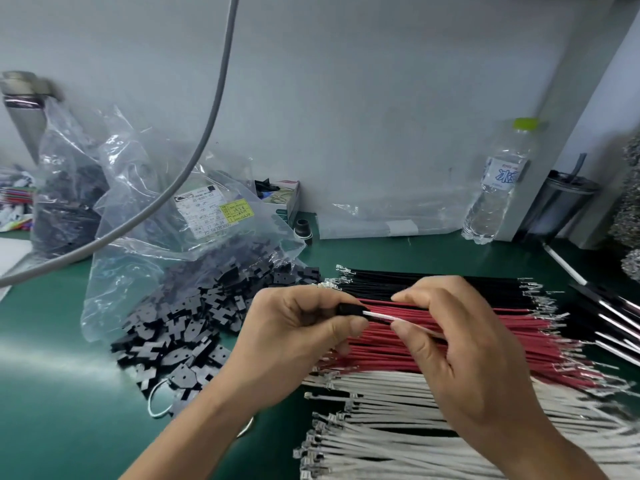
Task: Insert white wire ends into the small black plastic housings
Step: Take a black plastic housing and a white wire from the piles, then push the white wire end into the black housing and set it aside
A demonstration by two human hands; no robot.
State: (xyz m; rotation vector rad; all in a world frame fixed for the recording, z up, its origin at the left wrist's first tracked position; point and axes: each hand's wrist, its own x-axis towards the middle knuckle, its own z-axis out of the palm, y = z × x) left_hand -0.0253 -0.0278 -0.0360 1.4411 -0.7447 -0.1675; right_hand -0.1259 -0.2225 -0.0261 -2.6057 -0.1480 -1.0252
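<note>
A small black housing (348, 309) sits pinched in the left hand (298, 336). One white wire (381, 317) runs level from it to the right hand (460, 344). More white wires (398, 441) lie bundled beneath both hands.

A housing (349, 310) is pinched in the left hand (294, 334), and a wire (381, 317) is pinched by the right hand (460, 341) just right of it. Rows of wires (433, 365) are spread beneath both sets of fingers. Left of the fingers, loose housings (194, 327) are spilled from a bag (166, 244). A bottle (498, 188) is stood well behind the right fingers.
</note>
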